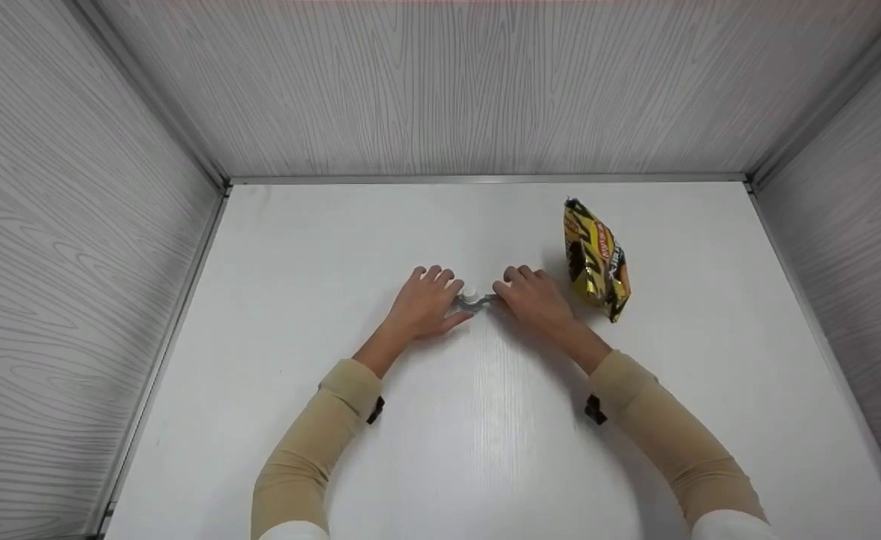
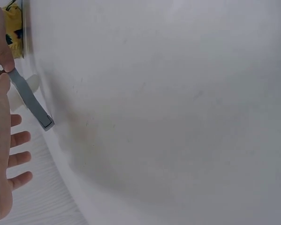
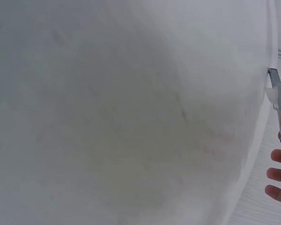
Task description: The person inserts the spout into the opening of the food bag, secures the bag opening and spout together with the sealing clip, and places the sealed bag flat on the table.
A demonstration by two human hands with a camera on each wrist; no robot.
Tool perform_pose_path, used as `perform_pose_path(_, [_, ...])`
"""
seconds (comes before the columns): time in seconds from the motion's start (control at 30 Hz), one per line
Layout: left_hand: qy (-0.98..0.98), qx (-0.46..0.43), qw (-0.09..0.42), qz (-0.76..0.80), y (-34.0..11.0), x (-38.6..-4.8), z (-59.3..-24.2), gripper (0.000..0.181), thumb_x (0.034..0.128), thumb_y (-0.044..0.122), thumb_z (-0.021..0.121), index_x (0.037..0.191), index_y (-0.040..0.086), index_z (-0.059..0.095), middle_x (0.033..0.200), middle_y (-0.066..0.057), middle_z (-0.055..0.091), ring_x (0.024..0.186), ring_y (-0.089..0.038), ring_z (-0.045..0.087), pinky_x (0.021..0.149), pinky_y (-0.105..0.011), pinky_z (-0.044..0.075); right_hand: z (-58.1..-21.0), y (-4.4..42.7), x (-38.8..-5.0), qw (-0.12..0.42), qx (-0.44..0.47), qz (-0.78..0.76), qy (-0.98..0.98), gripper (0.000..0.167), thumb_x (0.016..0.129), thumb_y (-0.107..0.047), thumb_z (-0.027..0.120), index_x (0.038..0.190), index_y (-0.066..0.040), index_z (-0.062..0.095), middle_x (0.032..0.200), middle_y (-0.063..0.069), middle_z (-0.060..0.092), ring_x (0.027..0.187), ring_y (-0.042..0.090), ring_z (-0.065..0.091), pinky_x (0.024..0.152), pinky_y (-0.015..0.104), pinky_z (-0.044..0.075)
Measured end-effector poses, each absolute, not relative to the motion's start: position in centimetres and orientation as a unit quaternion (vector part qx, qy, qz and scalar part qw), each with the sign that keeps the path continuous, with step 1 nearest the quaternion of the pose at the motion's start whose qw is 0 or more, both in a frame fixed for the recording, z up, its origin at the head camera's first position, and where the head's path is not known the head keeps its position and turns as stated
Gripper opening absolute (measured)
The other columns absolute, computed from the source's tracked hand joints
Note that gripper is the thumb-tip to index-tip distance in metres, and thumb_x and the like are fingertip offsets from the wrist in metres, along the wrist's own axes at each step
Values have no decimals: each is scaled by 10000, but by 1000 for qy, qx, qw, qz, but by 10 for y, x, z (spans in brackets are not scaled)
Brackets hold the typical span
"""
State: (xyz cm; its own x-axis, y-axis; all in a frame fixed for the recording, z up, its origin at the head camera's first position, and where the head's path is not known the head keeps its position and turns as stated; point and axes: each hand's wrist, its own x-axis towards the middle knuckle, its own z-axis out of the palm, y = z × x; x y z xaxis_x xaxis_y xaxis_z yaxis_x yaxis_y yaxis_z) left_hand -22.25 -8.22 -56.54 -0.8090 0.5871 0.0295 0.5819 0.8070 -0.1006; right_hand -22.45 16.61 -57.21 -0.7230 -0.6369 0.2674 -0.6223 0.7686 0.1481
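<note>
A grey clip (image 1: 475,306) with a round white part (image 1: 470,291) is between the two hands, just above the white tabletop. My left hand (image 1: 427,304) is at the clip's left end, with the index finger by that end and the thumb reaching along the near side. The left wrist view shows the clip (image 2: 32,103) as a slanted grey bar with the white part (image 2: 33,83) behind it. My right hand (image 1: 536,300) pinches the right end between thumb and index finger. The other right fingers (image 3: 278,174) are loosely bent.
A crumpled yellow and black snack bag (image 1: 598,262) stands on the tabletop (image 1: 320,247), just beyond and right of the right hand. Grey wood-grain panels (image 1: 440,90) rise at the back and both sides.
</note>
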Motion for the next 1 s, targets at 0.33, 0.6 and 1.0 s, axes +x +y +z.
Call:
perform_pose_path(0.33, [-942,-326,68,44,-79,-222,-566,585,1072,643,422,1267,133,632,1292,-93,674,1270,-307,621,1092,-494,506,-565,163,-218,146,353,-16,-924,274,1088,-376,557,1083,-123,663,1103,99,681,1005,300,679,787,452,603])
perform_pose_path(0.6, [-937,-332,80,65,-79,-220,-569,544,1092,603,409,1247,127,623,1250,-91,675,1214,-298,635,1062,-489,524,-563,161,-213,181,366,-7,-913,266,1061,-378,611,1035,-122,677,1084,96,689,990,298,688,782,443,611])
perform_pose_path(1.0, [-929,-352,96,64,-81,-215,-567,500,1101,580,394,1198,164,655,1244,-102,695,1201,-307,659,1027,-481,541,-559,162,-208,157,355,31,-921,287,1062,-404,599,1041,-128,675,1118,95,690,1026,315,685,788,467,605])
